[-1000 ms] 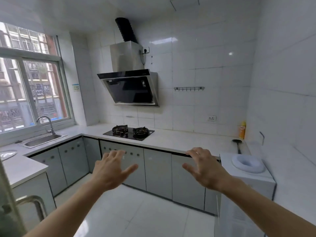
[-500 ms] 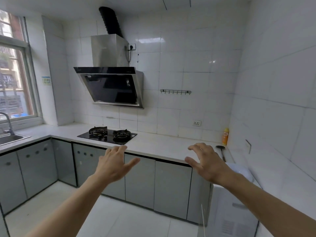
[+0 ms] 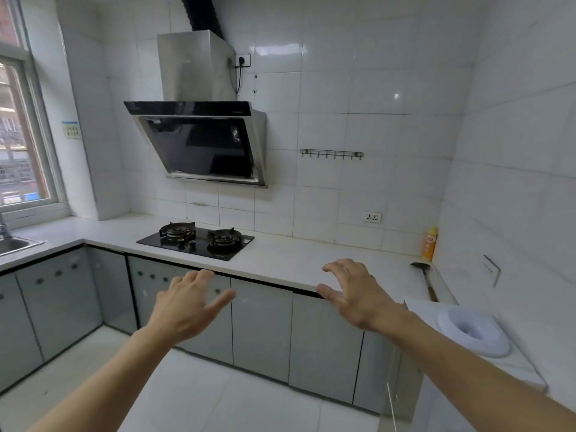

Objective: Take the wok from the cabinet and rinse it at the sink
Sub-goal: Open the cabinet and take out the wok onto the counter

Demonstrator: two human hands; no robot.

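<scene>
Ahead, both hands (left hand, right hand) hover with fingers released before closed cabinet doors under the hob.

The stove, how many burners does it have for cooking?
2. The left burner sits at the back left of the black stove, nearer the window. The right burner sits beside it, nearer the wall socket. None look hidden.

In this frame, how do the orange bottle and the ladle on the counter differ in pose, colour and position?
The orange bottle stands upright; the ladle lies flat. The bottle is orange with a yellow cap, while the ladle is dark with a long thin handle. The bottle sits back in the wall corner; the ladle lies nearer the counter's front. Both rest on the white counter at its right end, untouched by either hand.
</scene>
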